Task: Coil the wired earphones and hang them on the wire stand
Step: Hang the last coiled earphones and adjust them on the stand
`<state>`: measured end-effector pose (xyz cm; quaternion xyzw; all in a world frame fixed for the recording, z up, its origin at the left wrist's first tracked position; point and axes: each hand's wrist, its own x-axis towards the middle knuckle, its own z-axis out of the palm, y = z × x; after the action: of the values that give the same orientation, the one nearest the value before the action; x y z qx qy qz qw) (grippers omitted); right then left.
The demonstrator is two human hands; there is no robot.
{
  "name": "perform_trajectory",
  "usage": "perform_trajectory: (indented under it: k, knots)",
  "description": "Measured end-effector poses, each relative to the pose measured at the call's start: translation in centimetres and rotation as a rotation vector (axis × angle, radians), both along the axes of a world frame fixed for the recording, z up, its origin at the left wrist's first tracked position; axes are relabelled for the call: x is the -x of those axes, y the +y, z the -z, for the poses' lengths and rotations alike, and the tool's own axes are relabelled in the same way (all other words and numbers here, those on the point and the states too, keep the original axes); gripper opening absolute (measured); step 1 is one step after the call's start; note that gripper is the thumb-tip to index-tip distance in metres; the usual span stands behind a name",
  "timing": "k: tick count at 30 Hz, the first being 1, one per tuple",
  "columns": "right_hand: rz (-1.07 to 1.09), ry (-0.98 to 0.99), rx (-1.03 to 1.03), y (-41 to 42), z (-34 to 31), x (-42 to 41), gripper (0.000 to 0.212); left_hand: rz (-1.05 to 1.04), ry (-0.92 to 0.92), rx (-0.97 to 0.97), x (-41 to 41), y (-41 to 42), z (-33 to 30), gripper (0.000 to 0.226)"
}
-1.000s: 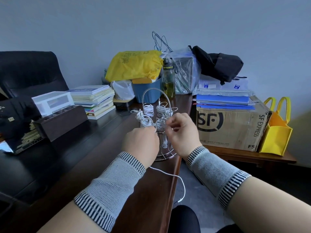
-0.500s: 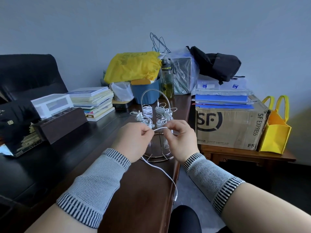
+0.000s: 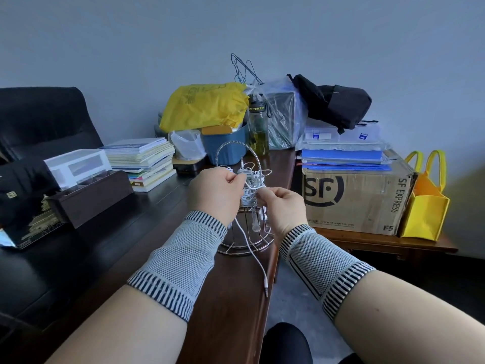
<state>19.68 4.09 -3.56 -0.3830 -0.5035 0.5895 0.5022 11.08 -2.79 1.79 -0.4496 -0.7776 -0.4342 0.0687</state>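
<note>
A metal wire stand (image 3: 258, 244) with an arched top stands at the right edge of the brown desk, with several coiled white earphones hung on it, partly hidden by my hands. My left hand (image 3: 216, 197) and my right hand (image 3: 282, 206) are raised in front of the stand, both pinching one white earphone cable (image 3: 253, 249). A short stretch of cable runs taut between my fingers. The rest hangs down from my left hand, and its jack plug (image 3: 266, 288) dangles past the desk's edge.
Behind the stand sit a blue tub (image 3: 225, 147), a yellow bag (image 3: 204, 107), a bottle (image 3: 258, 127) and stacked books (image 3: 143, 162). A dark box (image 3: 91, 197) lies left. An SF cardboard box (image 3: 354, 200) and a yellow tote (image 3: 425, 203) stand right on a low table.
Both hands rose from the stand's base to its middle. The cable was drawn up through them, so the hanging tail is shorter and the jack plug now swings beside the desk edge.
</note>
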Motion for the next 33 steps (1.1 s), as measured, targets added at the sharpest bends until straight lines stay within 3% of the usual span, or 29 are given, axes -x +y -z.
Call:
perform_trajectory:
  k: [3, 6, 9, 12, 16, 21, 23, 27, 33]
  knots:
    - [-0.012, 0.003, -0.010, 0.1, 0.0, 0.0, 0.017, 0.104, -0.005, -0.043, -0.4, 0.1, -0.3, 0.029]
    - [-0.005, -0.008, -0.001, 0.2, -0.1, 0.1, 0.018, 0.063, 0.087, -0.012, -0.1, 0.4, -0.5, 0.034]
    - [0.036, -0.093, 0.006, 0.1, -0.5, 0.3, 0.027, -0.080, 0.298, 0.149, 0.6, 0.8, -0.6, 0.043]
    - [0.077, -0.202, -0.028, 0.3, -1.0, 0.5, 0.034, -0.136, 0.478, 0.276, 0.5, 0.8, -0.7, 0.031]
    - [0.141, -0.346, -0.055, 0.6, -1.7, 0.6, 0.054, -0.142, 0.641, 0.367, 0.9, 0.6, -0.3, 0.017]
    - [0.143, -0.473, -0.106, 1.0, -1.8, 0.5, 0.052, -0.079, 0.794, 0.398, 1.1, -0.8, 0.3, 0.016]
    - [0.141, -0.479, -0.120, 0.9, -1.5, 0.6, 0.042, -0.026, 0.771, 0.391, 1.2, -1.5, 0.7, 0.021]
    - [0.124, -0.382, -0.185, 0.5, -0.9, 0.4, 0.025, 0.087, 0.374, 0.295, 1.8, -2.5, 0.6, 0.015]
    - [0.034, -0.398, -0.635, -0.6, 1.0, -0.4, 0.024, 0.269, 0.094, 0.229, 3.0, -2.5, 0.9, 0.022]
